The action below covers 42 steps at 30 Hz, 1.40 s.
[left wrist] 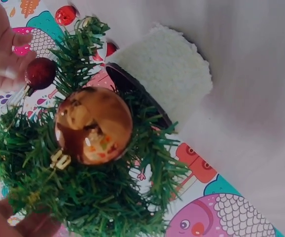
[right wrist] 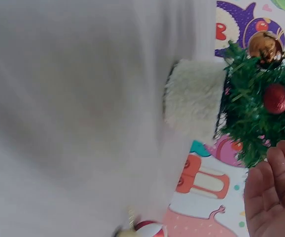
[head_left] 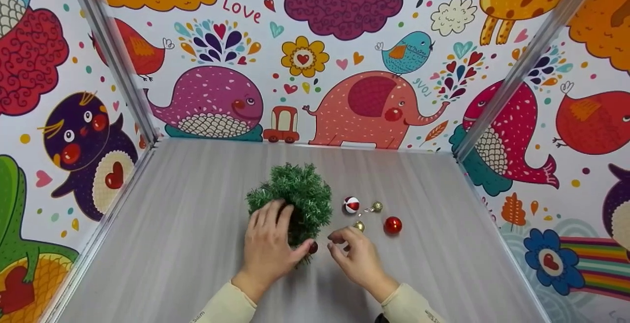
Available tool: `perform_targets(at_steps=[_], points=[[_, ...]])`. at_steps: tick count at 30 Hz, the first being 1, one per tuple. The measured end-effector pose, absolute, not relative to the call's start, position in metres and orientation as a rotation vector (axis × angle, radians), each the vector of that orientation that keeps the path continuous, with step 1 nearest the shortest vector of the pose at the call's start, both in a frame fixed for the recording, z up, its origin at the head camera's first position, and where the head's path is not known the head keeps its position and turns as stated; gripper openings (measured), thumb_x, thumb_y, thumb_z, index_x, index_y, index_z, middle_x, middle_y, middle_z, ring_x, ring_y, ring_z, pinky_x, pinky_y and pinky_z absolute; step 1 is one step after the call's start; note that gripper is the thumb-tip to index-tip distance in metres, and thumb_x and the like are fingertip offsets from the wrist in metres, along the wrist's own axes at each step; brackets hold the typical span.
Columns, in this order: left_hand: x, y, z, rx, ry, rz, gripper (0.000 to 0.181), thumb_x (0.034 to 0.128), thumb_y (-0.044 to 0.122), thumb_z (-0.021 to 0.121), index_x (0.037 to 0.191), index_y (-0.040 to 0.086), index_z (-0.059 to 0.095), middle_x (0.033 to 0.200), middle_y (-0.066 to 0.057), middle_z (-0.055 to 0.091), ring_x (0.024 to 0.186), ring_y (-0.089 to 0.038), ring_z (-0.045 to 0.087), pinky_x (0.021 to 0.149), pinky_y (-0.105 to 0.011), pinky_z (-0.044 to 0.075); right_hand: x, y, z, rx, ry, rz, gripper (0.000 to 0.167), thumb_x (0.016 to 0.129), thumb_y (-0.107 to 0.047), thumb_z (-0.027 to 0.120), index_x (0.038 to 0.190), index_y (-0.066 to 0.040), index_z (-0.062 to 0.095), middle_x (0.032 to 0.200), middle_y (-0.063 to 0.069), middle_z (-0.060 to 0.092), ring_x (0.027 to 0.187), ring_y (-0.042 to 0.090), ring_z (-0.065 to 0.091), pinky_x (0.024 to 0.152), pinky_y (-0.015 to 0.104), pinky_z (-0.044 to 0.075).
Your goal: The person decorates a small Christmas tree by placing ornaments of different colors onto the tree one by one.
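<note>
A small green artificial Christmas tree (head_left: pixel 307 190) stands on the table on a fuzzy white base (left wrist: pixel 162 74), seen in both wrist views. My left hand (head_left: pixel 268 244) holds its near side, fingers bent into the foliage and thumb out beside a dark red ball (left wrist: pixel 40 73) on the branches. A shiny copper ball (left wrist: pixel 94 126) also hangs there. My right hand (head_left: pixel 359 259) hovers just right of the tree, fingers loosely bent and nothing visible between them. In the right wrist view, the red ball (right wrist: pixel 276 98) appears above the right hand's fingers (right wrist: pixel 275 182).
Right of the tree lie a red-and-white ball (head_left: pixel 351 205), two small gold balls, one at the back (head_left: pixel 377 207) and one by my right fingers (head_left: pixel 359 226), and a shiny red ball (head_left: pixel 393 225). Cartoon-printed walls (head_left: pixel 305 106) enclose the table (head_left: pixel 187 214) at back and sides.
</note>
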<state>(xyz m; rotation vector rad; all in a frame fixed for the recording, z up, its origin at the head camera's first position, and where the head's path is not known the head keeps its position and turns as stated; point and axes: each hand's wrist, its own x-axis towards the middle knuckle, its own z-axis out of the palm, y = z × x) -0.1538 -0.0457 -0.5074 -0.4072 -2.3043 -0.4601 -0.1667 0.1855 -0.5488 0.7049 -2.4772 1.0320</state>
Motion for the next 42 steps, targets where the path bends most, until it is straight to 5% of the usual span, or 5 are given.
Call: perform_targets(at_steps=[10,42], points=[[-0.151,-0.046,-0.502,-0.259,-2.503,-0.437,0.112,0.0673,0.08,0.067,0.141,-0.003,0.049,0.146,-0.024,0.045,0.136,-0.042,0.038,0.11,-0.057,0.029,-0.167,0.207,-0.562,0.659,-2.581,0.879,0.013,0.084,-0.016,0.077,0.094,-0.017,0.07,0.089,-0.009,0.062,0.08,0.011,0.062,0.064,0.028,0.054],[-0.151,-0.043,-0.501,-0.223,-2.559,-0.399,0.105,0.0707,0.074,0.068,0.14,-0.003,0.051,0.146,-0.023,0.045,0.138,-0.041,0.036,0.111,-0.058,0.025,-0.18,0.255,-0.569,0.504,-2.709,0.664,0.019,0.083,-0.02,0.078,0.1,-0.017,0.071,0.097,-0.007,0.065,0.092,0.012,0.063,0.074,0.039,0.054]])
